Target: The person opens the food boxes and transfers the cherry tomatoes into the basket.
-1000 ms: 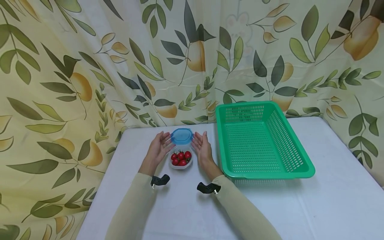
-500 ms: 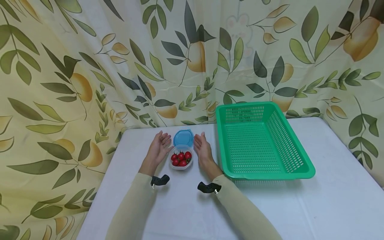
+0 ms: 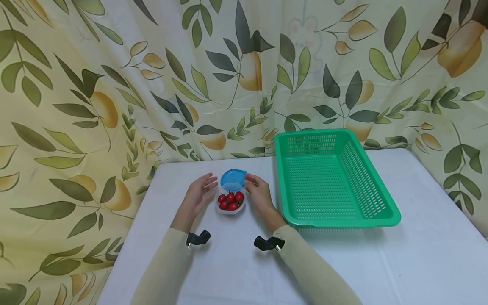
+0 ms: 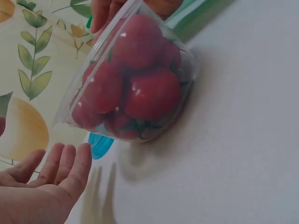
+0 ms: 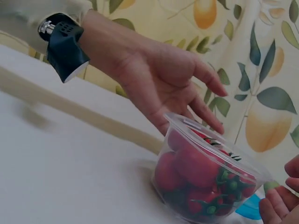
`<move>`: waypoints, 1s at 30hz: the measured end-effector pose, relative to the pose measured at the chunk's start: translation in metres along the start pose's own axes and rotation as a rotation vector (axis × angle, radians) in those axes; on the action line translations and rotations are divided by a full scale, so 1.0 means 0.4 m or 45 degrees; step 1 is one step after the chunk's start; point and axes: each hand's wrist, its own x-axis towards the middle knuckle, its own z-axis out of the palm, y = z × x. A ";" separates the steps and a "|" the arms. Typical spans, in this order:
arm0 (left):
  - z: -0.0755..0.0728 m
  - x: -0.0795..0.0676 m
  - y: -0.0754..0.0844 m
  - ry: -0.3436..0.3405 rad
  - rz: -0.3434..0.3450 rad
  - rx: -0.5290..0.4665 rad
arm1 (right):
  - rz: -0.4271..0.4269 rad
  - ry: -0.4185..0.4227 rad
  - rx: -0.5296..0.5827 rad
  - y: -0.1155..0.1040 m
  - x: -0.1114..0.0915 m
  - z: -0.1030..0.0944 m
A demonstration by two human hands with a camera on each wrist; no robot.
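A clear plastic tub (image 3: 230,211) of red cherry tomatoes (image 3: 231,198) stands on the white-covered table, its top uncovered. Just behind it lies a blue lid (image 3: 233,176), partly hidden by the tub's rim. My left hand (image 3: 199,195) is at the tub's left with its fingers loosely bent and nothing in them; in the left wrist view these fingers (image 4: 70,163) are apart from the tub. On the other side, my right hand (image 3: 261,197) has relaxed fingers right at the lid's right edge. Only part of the right hand (image 5: 280,200) shows in the right wrist view.
A green plastic basket (image 3: 341,223) with perforated walls stands to the right of my right hand. Behind the table (image 3: 236,262) hangs a curtain (image 3: 244,118) printed with leaves and fruit. Each wrist carries a black camera mount (image 3: 198,238).
The blue lid, earlier between the fingertips of both hands, now sits slightly lower behind the tub. The left fingers have come away from it, and the wrists have spread a little apart.
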 end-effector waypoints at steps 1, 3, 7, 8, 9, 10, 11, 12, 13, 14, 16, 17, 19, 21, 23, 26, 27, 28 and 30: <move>-0.001 -0.005 0.000 -0.004 0.005 0.038 | -0.009 0.000 -0.009 -0.003 -0.003 0.000; -0.004 -0.016 -0.001 -0.010 0.008 0.107 | -0.024 -0.002 -0.020 -0.009 -0.010 0.000; -0.009 -0.035 -0.008 -0.012 0.033 0.206 | -0.059 -0.012 -0.056 -0.017 -0.025 -0.001; -0.010 -0.038 -0.011 -0.015 0.043 0.225 | -0.073 -0.015 -0.066 -0.020 -0.029 0.000; -0.012 -0.041 -0.014 -0.020 0.056 0.243 | -0.088 -0.019 -0.078 -0.022 -0.032 0.000; -0.013 -0.044 -0.018 -0.024 0.069 0.258 | -0.104 -0.024 -0.093 -0.027 -0.037 0.001; -0.013 -0.048 -0.021 -0.029 0.079 0.275 | -0.116 -0.026 -0.105 -0.032 -0.042 0.002; -0.014 -0.052 -0.025 -0.038 0.091 0.293 | -0.136 -0.032 -0.118 -0.037 -0.046 0.003; -0.014 -0.056 -0.028 -0.049 0.105 0.326 | -0.152 -0.041 -0.134 -0.041 -0.051 0.004; -0.014 -0.061 -0.031 -0.059 0.117 0.349 | -0.171 -0.051 -0.147 -0.045 -0.055 0.005; -0.015 -0.070 -0.038 -0.083 0.147 0.414 | -0.197 -0.073 -0.167 -0.053 -0.062 0.007; -0.015 -0.075 -0.040 -0.090 0.158 0.449 | -0.208 -0.086 -0.178 -0.056 -0.065 0.008; -0.014 -0.083 -0.043 -0.104 0.182 0.520 | -0.222 -0.114 -0.195 -0.063 -0.070 0.009; -0.012 -0.089 -0.047 -0.120 0.199 0.559 | -0.238 -0.137 -0.217 -0.071 -0.074 0.010; -0.007 -0.095 -0.050 -0.127 0.200 0.588 | -0.233 -0.162 -0.245 -0.082 -0.079 0.010; -0.002 -0.101 -0.057 -0.148 0.204 0.630 | -0.240 -0.216 -0.279 -0.102 -0.089 0.009; 0.000 -0.103 -0.060 -0.156 0.207 0.647 | -0.241 -0.239 -0.291 -0.110 -0.092 0.009; 0.002 -0.105 -0.063 -0.165 0.209 0.662 | -0.241 -0.261 -0.306 -0.119 -0.095 0.008; 0.005 -0.110 -0.069 -0.194 0.221 0.685 | -0.248 -0.309 -0.346 -0.136 -0.101 0.008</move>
